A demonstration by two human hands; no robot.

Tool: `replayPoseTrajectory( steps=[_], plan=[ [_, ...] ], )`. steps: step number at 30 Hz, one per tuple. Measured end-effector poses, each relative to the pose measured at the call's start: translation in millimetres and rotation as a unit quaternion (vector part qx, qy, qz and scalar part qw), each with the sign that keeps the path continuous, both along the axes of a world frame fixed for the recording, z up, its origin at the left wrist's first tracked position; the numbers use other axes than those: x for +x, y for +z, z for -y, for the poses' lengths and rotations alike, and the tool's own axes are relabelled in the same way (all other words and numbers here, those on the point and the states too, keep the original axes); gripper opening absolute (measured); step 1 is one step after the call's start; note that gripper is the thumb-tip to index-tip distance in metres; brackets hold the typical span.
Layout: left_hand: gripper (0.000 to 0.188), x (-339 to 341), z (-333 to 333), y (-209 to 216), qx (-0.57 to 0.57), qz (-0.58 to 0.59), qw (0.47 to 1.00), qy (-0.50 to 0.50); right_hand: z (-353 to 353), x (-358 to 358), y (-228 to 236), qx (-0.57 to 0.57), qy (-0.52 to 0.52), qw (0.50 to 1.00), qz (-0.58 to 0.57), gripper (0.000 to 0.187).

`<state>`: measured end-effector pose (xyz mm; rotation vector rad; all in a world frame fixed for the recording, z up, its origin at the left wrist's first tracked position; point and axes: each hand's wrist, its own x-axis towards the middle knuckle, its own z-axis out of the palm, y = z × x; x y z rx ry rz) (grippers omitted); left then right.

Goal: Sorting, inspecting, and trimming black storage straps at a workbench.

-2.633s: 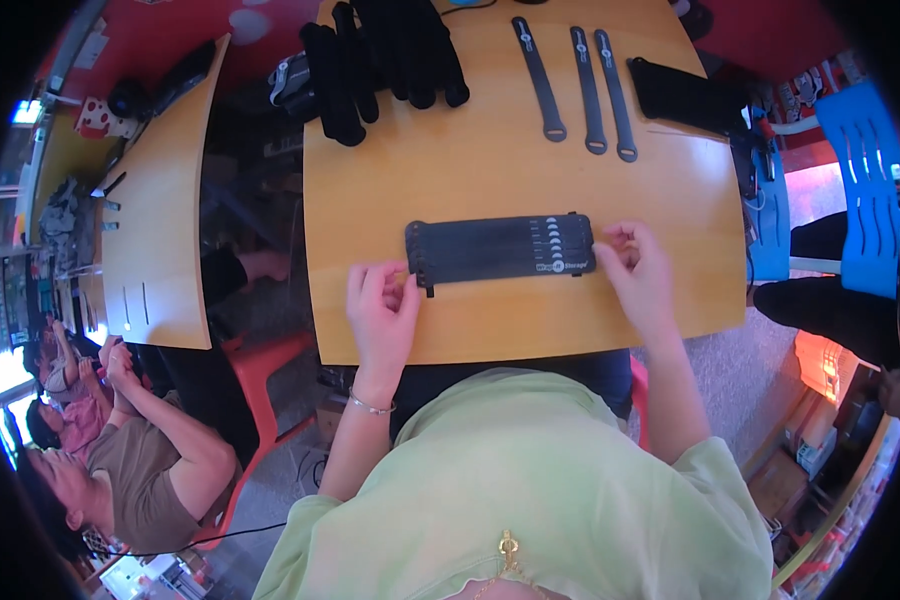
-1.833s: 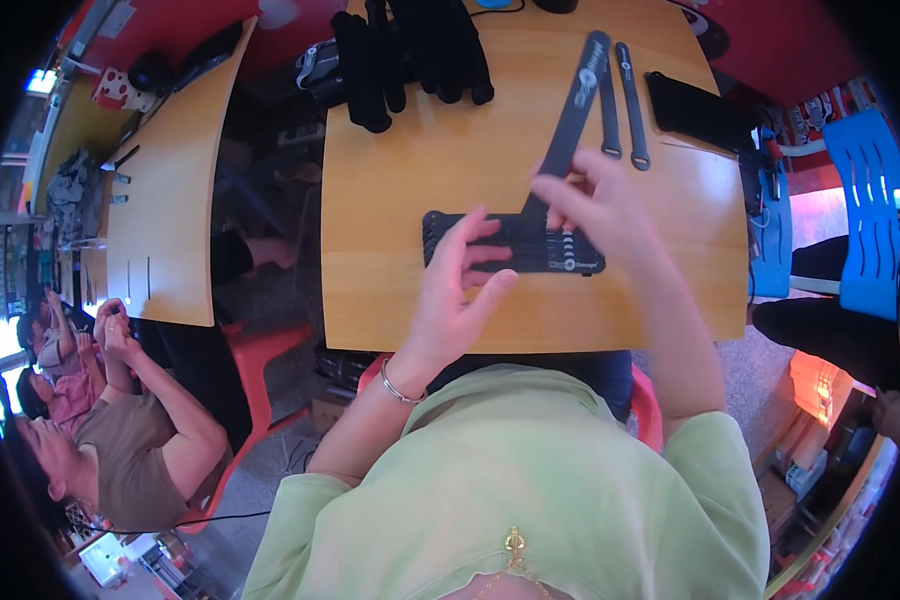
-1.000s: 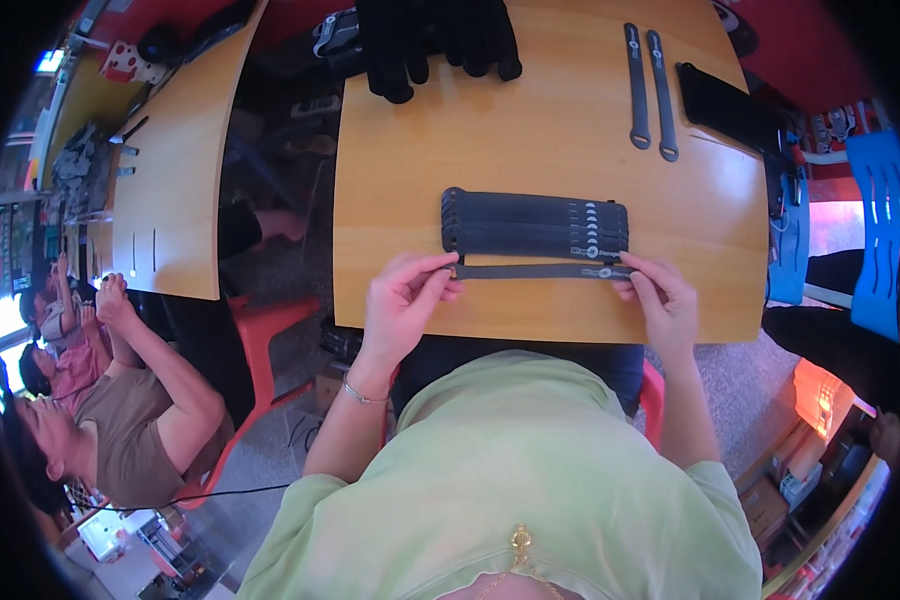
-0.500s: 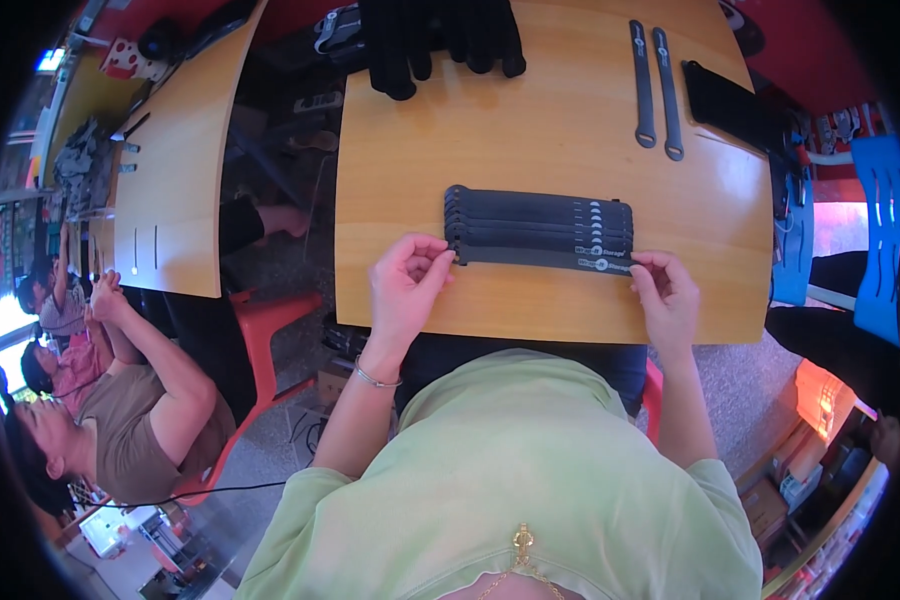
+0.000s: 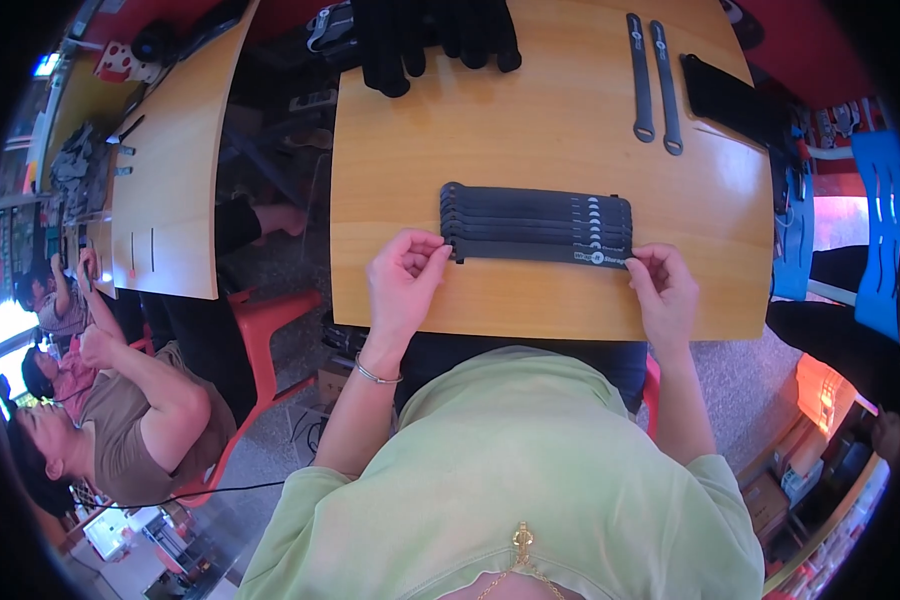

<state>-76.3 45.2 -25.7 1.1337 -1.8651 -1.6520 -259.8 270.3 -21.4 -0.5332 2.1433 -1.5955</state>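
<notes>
Several dark grey straps lie on the wooden table in front of me, overlapping like shingles, with pale print toward their right ends. My left hand pinches the left end of the nearest strap, beside a small black tab. At that strap's right end, the thumb and fingers of my right hand are closed. The nearest strap covers part of the one behind it. Farther back on the right, two more grey straps with looped ends lie side by side, apart from the row.
Black gloves rest at the table's far left edge. A black pouch lies at the far right. On the left, a co-worker sits on a red chair by another table. Blue slatted seats stand right.
Both hands have brought the nearest strap slightly away from me, so it overlaps the row more closely. The co-worker's hands have shifted.
</notes>
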Motion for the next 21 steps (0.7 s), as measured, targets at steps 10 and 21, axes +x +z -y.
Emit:
replayPoseTrajectory(
  steps=[10,21],
  plan=[
    [0.007,-2.2,-0.6,1.6,-0.002,0.007,1.000,-0.006,-0.8,-0.6,0.4,0.011,-0.006,1.000,0.008,0.012],
    [0.008,-1.2,-0.5,-4.6,0.004,0.008,1.000,-0.006,2.7,-0.8,-3.5,0.050,-0.025,0.998,-0.032,0.012]
  ],
)
